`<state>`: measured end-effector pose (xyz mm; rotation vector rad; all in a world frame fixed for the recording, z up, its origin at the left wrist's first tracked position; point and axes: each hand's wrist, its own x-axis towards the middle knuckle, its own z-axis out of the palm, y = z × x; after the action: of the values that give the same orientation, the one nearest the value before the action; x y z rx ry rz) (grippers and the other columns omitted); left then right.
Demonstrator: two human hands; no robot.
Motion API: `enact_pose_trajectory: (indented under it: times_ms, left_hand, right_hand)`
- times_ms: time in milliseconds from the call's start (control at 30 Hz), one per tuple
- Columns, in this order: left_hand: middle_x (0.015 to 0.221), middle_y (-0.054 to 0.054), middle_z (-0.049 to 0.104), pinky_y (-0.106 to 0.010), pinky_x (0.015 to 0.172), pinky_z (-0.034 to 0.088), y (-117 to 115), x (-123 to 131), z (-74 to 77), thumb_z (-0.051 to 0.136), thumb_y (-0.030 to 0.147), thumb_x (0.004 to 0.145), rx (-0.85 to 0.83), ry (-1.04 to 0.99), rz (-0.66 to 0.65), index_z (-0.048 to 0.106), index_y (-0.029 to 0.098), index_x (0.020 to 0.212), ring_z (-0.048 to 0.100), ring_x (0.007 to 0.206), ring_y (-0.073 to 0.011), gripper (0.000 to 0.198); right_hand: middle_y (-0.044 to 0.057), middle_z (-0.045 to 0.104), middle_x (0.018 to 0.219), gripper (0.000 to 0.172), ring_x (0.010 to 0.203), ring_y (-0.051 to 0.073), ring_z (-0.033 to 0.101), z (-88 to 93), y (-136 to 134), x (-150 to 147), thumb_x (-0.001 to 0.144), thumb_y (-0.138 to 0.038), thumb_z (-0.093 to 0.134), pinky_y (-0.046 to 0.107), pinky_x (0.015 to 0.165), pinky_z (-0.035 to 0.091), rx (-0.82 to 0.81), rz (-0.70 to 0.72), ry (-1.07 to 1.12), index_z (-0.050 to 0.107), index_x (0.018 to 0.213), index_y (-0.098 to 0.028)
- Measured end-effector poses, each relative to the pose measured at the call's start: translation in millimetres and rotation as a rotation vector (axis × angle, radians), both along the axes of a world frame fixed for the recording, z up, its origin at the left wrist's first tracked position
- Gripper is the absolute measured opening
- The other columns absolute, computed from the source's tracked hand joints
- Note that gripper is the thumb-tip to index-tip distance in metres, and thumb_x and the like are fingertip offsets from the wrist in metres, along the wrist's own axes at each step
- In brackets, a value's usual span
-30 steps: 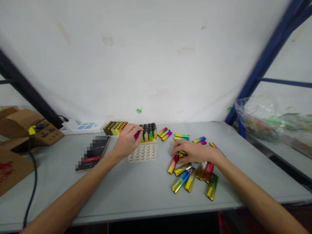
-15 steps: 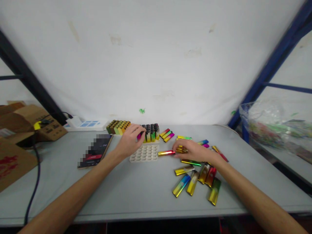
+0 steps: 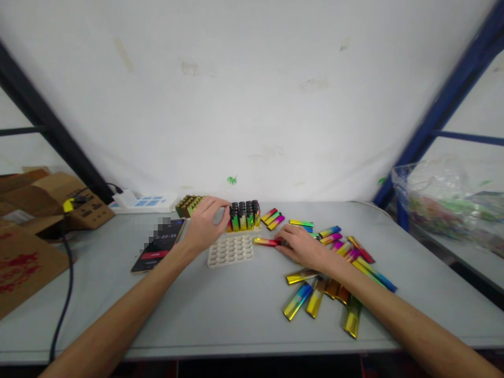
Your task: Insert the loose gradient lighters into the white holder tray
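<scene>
A cream tray with round holes [image 3: 231,251] lies mid-table, its far rows filled with upright lighters [image 3: 244,215]. My left hand [image 3: 205,223] rests at the tray's far left corner, fingers curled against the standing lighters. My right hand [image 3: 301,245] lies to the right of the tray, fingers pinched on the end of a red-and-gold lighter [image 3: 264,241] that points toward the tray. A heap of shiny multicoloured lighters [image 3: 334,273] is spread around and under my right forearm.
A dark phone [image 3: 159,245] lies left of the tray. A second block of gold lighters [image 3: 188,205] and a white power strip [image 3: 142,201] sit at the back. Cardboard boxes [image 3: 47,202] and a black cable stand at the left; a plastic bag [image 3: 444,194] at the right.
My right hand picked a red-and-gold lighter from the heap and brought it left toward the tray. My left hand stayed at the standing lighters; its pink lighter is out of sight.
</scene>
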<state>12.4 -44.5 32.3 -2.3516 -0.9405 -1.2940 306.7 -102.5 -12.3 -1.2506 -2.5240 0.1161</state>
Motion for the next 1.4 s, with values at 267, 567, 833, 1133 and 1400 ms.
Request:
enact_pose_trajectory:
  times_ms: [267,567,833,1133,1400]
  left_hand:
    - [0.088,-0.006,0.07,-0.033,0.089,0.052,14.7,-13.6,-3.9,0.055,0.018,0.096,0.017,-0.014,0.063,0.065,0.017,0.091,0.064,0.09,-0.0202,0.011]
    - [0.089,-0.007,0.071,-0.033,0.087,0.051,23.9,-20.3,-9.1,0.054,0.021,0.097,-0.014,0.003,0.11,0.066,0.016,0.091,0.065,0.089,-0.0205,0.014]
    - [0.088,-0.007,0.071,-0.032,0.085,0.05,21.1,-17.9,-9.1,0.053,0.02,0.096,-0.013,0.006,0.09,0.066,0.016,0.09,0.064,0.086,-0.0205,0.014]
    - [0.087,-0.006,0.071,-0.031,0.083,0.051,22.2,-16.7,-15.5,0.053,0.021,0.097,-0.04,0.014,0.073,0.066,0.016,0.092,0.066,0.083,-0.0191,0.015]
    - [0.087,-0.007,0.072,-0.03,0.08,0.052,20.0,-12.5,-15.9,0.053,0.022,0.096,-0.081,0.007,0.04,0.067,0.015,0.094,0.068,0.078,-0.0176,0.016]
  right_hand:
    - [0.01,0.065,0.098,0.014,0.088,0.022,0.061,5.0,2.2,14.5,0.097,-0.03,0.064,0.035,0.08,0.051,-0.131,-0.047,0.113,0.062,0.096,-0.016]
    - [0.008,0.071,0.109,0.03,0.102,0.023,0.067,12.2,7.1,14.8,0.092,-0.048,0.068,0.04,0.093,0.052,-0.444,0.02,0.893,0.066,0.105,-0.021]
    - [-0.007,0.059,0.075,0.035,0.06,0.012,0.062,22.4,-5.5,0.4,0.089,-0.053,0.071,0.027,0.059,0.055,-0.78,0.089,1.406,0.052,0.104,-0.027]
    - [-0.012,0.031,0.056,0.042,0.043,0.006,0.017,29.7,-9.2,-2.3,0.09,-0.065,0.059,0.017,0.04,0.011,-0.847,-0.026,1.381,0.053,0.097,-0.024]
    - [-0.01,0.017,0.055,0.043,0.047,0.008,0.008,25.8,-9.7,-3.9,0.083,-0.056,0.048,0.023,0.041,0.006,-0.979,-0.07,1.413,0.034,0.061,-0.023]
